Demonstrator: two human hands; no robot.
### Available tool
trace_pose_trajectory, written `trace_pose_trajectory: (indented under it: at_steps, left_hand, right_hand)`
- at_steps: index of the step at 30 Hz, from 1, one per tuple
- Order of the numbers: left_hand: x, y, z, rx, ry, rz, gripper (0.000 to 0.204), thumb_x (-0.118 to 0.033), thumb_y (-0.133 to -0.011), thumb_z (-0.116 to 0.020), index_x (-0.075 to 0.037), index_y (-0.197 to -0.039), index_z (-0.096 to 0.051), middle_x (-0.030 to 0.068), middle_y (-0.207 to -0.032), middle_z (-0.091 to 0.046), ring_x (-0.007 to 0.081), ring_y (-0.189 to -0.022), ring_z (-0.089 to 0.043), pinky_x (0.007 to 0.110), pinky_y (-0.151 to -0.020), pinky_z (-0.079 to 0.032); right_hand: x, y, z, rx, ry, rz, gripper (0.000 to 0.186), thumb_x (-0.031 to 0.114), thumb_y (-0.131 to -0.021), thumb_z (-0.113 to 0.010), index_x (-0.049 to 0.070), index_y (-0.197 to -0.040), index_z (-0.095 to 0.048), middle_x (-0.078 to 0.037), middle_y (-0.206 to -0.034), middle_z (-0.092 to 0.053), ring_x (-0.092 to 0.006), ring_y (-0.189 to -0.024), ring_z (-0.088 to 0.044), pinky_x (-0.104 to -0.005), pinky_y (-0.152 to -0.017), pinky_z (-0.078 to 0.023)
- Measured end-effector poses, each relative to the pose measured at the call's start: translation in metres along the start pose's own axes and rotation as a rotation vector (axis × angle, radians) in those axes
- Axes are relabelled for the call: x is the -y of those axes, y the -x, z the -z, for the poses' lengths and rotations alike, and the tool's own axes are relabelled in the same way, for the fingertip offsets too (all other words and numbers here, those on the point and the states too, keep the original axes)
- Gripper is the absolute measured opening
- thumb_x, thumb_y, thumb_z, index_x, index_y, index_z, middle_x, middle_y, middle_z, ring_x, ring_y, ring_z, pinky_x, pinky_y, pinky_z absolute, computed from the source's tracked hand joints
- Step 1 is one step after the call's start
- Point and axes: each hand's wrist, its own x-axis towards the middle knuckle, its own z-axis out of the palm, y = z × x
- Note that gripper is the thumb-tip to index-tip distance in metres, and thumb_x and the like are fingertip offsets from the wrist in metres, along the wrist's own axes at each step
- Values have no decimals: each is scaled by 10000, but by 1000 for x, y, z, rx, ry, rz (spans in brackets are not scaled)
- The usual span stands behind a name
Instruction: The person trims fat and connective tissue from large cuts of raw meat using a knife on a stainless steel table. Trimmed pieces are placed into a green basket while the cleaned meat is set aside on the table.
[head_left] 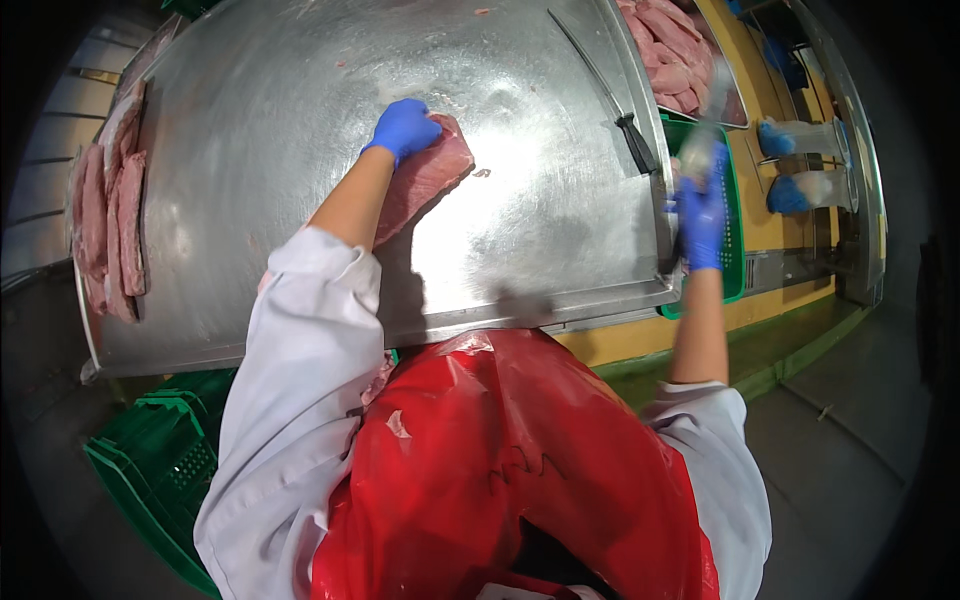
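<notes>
On the steel worktable [250, 120], my blue-gloved left hand [400, 130] is closed on the upper end of a pink slab of meat [425, 180], which runs under my forearm. My blue-gloved right hand [700, 215] is over a green crate [732, 240] at the table's right edge, gripping a long pale tool, apparently a knife [715, 100], smeared by motion. A second knife [630, 135] with a black handle lies on the table just left of that crate. Long strips of meat [110, 210] lie along the table's left end.
A tray of cut meat [670, 50] stands at the upper right. Beyond it are a yellow surface [755, 90] and two clear bags with blue contents [790, 190]. A green crate [150, 455] sits low at the left, below the table's edge.
</notes>
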Motion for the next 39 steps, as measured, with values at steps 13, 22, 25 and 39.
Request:
trace_pose_trajectory:
  at_steps: [13, 22, 25, 39]
  left_hand:
    - [8, 18, -2, -176, 219, 28, 205, -210, -809, -645, -55, -922, -718, 198, -823, -703, 323, -774, -701, 385, -742, -542]
    - [-11, 21, 32, 98, 572, 104, 251, -228, -801, -680, 3, -898, -704, 203, -843, -725, 301, -774, -728, 387, -718, -573]
    - [13, 9, 32, -35, 377, -93, 226, -180, -807, -659, 23, -897, -701, 177, -796, -721, 236, -757, -730, 358, -695, -579]
    - [19, 4, 59, 68, 386, -235, 216, -150, -836, -638, 8, -960, -716, 68, -831, -700, 131, -774, -632, 299, -735, -506]
  right_hand:
    - [65, -8, -188, 1200, 98, -18, 779, 42, -871, -575, 261, -1568, -302, -64, -876, -675, -118, -569, -594, -286, -605, -537]
    - [78, 21, -237, 1134, -229, -285, 772, 16, -911, -493, 243, -1592, -209, -89, -767, -620, -118, -533, -578, -287, -534, -536]
    - [54, 46, -219, 1144, -198, -153, 752, 21, -917, -515, 166, -1589, -210, -94, -854, -652, -133, -612, -618, -287, -592, -554]
    - [80, 58, -307, 1005, -334, -270, 721, 72, -946, -518, 183, -1586, -204, -87, -684, -596, -155, -500, -577, -314, -456, -509]
